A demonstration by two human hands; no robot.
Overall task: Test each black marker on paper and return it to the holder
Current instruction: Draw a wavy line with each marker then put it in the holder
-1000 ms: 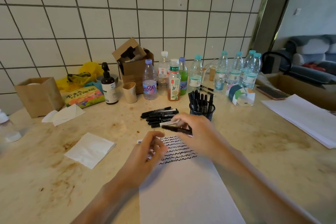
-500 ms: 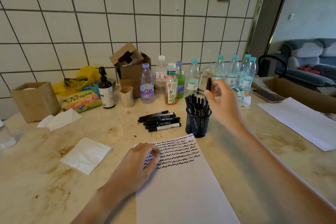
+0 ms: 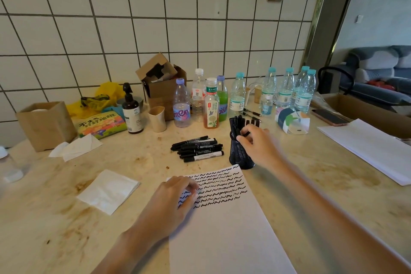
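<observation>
Nearest, my left hand (image 3: 171,200) lay with curled fingers on the paper (image 3: 224,229), holding nothing. Farther off, my right hand (image 3: 258,144) pinched a marker (image 3: 245,134) at the holder (image 3: 241,158), just beside the loose markers (image 3: 198,148).

Soft daylight from right, wide-angle edge bending, slight blur
</observation>
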